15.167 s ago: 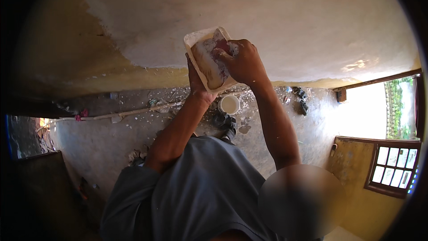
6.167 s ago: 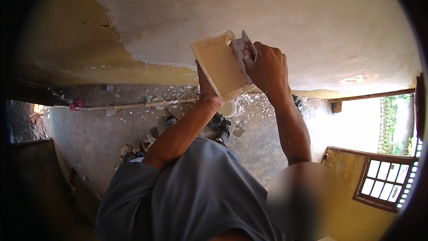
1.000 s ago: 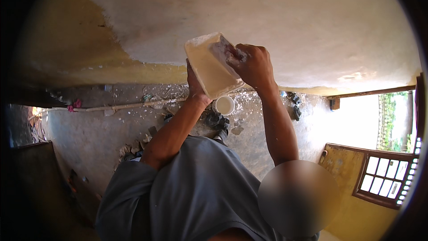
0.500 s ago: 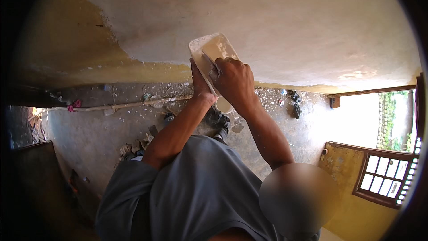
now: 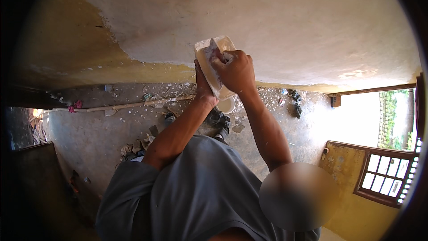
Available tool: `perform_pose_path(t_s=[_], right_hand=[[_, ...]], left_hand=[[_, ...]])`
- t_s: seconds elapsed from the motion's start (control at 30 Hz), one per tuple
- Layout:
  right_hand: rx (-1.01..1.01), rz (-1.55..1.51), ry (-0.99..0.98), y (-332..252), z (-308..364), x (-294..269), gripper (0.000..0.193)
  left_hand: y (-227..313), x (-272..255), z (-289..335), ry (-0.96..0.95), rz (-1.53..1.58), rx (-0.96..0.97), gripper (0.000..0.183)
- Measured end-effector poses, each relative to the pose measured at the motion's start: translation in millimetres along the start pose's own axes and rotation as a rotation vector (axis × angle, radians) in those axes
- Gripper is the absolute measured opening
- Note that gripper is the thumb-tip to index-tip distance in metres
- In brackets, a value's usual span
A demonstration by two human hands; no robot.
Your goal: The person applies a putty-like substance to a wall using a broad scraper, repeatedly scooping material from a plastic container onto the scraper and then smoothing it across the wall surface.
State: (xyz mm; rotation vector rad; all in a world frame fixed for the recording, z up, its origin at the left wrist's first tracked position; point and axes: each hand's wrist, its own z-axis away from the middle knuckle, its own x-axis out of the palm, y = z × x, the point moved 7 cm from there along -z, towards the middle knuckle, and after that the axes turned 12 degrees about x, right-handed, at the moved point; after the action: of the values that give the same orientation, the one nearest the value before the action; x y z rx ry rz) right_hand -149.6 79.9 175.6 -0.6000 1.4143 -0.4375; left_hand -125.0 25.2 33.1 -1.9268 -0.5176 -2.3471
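Between the person's two hands, a pale, deep-sided tray (image 5: 228,44) is being held at a slant above the floor (image 5: 263,138), with whitish paste crusting its rim. Along the tray's left side, the left hand (image 5: 203,84) is supporting it with the palm; the fingers are partly hiding behind the tray, so how widely they are spreading cannot be told. Over the tray's opening, the right hand (image 5: 237,69) is closing tightly round a paste-smeared scraper (image 5: 214,49). The scraper's blade is pointing lengthwise along the tray and showing nearly edge-on; whether it is touching the bottom cannot be told.

Beyond the tray, a wall (image 5: 276,27) is rising, showing a broad whitish coat, with bare yellow showing to the left of the tray. Below the tray, a small white bucket (image 5: 227,105) is standing on the floor, and a dark, crumpled thing (image 5: 217,118) is lying just beside it. Left of the tray, a long pole (image 5: 125,106) is lying on the floor, with a pink cloth (image 5: 76,105) resting near its far end. Right of the tray, a dark bag (image 5: 297,108) is lying on the floor. Farther right of the tray, bright light is filling a doorway (image 5: 356,116), and a brown-framed window (image 5: 387,175) is showing several panes.
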Motion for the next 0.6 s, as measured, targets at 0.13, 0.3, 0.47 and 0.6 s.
perform_pose_path(t_s=[0.13, 0.3, 0.47, 0.6], right_hand=[[0.077, -0.165, -0.020, 20.1, -13.4, -3.9, 0.032], [0.125, -0.265, -0.034, 22.0, -11.5, -18.5, 0.028], [0.008, -0.191, 0.044, 26.9, -3.9, -5.5, 0.033], [-0.173, 0.084, 0.041, 17.7, 5.2, 1.7, 0.043]], left_hand=[[0.8, 10.5, 6.5, -0.009, 0.002, -0.002, 0.076], [0.2, 24.4, 11.3, -0.089, 0.036, -0.041, 0.070], [-0.2, 12.6, 9.5, -0.038, 0.046, -0.033, 0.066], [0.9, -0.4, 6.8, 0.007, 0.082, -0.023, 0.061]])
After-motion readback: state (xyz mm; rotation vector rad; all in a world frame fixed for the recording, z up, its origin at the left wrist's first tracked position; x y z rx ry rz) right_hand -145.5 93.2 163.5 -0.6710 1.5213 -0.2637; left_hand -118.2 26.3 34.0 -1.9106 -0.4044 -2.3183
